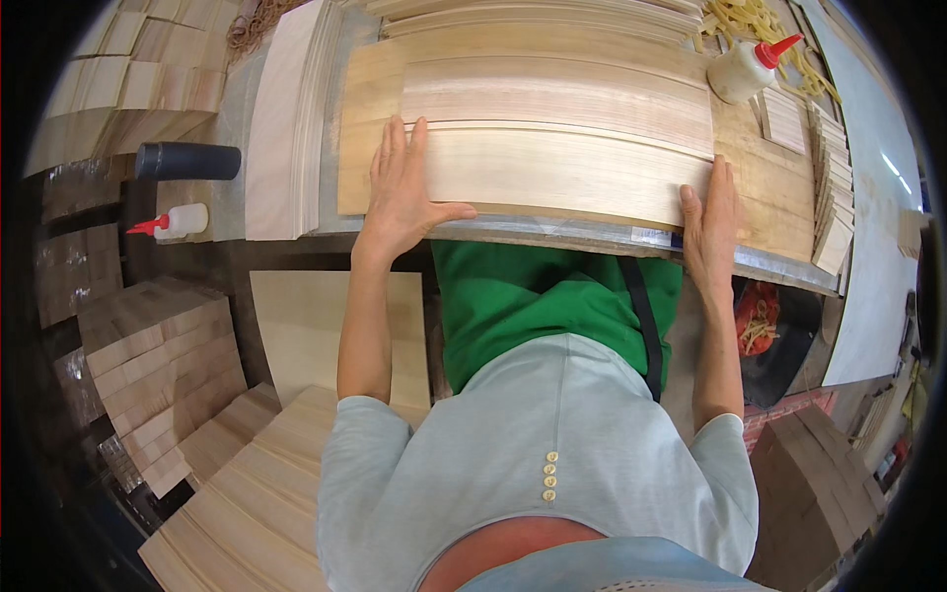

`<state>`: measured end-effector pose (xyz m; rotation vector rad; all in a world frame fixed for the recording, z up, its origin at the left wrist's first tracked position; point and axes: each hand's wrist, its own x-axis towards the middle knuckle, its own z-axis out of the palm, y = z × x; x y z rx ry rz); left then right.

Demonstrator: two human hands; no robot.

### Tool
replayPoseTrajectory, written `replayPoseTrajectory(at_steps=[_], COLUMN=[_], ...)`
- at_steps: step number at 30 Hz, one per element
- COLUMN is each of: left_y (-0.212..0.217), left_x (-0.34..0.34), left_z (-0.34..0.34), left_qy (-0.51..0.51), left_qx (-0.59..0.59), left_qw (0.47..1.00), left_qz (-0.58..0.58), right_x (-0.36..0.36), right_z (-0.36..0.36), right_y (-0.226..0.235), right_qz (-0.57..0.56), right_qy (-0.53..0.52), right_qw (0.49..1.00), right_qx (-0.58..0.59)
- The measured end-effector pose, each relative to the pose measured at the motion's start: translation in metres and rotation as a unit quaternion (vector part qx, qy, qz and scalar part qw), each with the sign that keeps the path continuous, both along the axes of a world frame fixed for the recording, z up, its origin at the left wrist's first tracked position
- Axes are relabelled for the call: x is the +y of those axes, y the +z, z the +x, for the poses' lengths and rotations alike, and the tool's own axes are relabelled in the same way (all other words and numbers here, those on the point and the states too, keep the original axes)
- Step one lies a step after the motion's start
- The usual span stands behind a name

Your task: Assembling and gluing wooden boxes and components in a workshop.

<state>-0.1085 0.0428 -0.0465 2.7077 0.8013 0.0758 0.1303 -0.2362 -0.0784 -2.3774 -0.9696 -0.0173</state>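
A pale thin wooden board [562, 170] lies lengthwise near the front edge of the workbench. Just beyond it, along its far side, is a second, slightly pinker wooden board [557, 99]. Both rest on a wider yellowish wooden base panel [769, 192]. My left hand [400, 197] lies against the left end of the near board, its fingers stretched forward and the thumb spread along the front edge. At the right end, my right hand [712, 222] touches the board's corner with straight fingers and the thumb apart. Neither hand is closed around anything.
A white glue bottle [738, 77] with a red tip leans at the back right, near yellow bands [804, 49] and small wood strips [834, 187]. Stacked thin boards [286, 128] stand left, beside a black cylinder [187, 161] and another glue bottle [182, 221]. Wood stacks [163, 365] surround the floor.
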Motion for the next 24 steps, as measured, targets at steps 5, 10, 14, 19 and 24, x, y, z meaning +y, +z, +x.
replayPoseTrajectory(at_steps=[5, 10, 14, 19, 24], left_y=[-0.007, -0.011, 0.011, 0.018, 0.005], left_x=[0.004, 0.007, -0.020, -0.050, -0.046], left_z=[0.001, -0.001, 0.015, 0.066, 0.092], left_qy=[0.003, -0.009, -0.007, -0.190, -0.240], left_qx=[-0.064, -0.117, -0.105, -0.042, -0.057], left_qw=[0.997, 0.991, 0.994, 0.981, 0.969], left_qz=[-0.048, -0.059, -0.007, 0.028, 0.011], right_x=[0.004, 0.004, -0.002, 0.046, 0.057], right_z=[0.000, 0.001, 0.032, 0.110, 0.142], right_y=[-0.005, -0.009, 0.015, 0.019, -0.004], right_qz=[0.000, 0.039, 0.162, 0.272, 0.279], right_qy=[-0.019, -0.017, -0.063, -0.098, -0.114], right_qw=[1.000, 0.999, 0.983, 0.954, 0.947], right_qx=[-0.018, -0.029, 0.057, 0.082, 0.114])
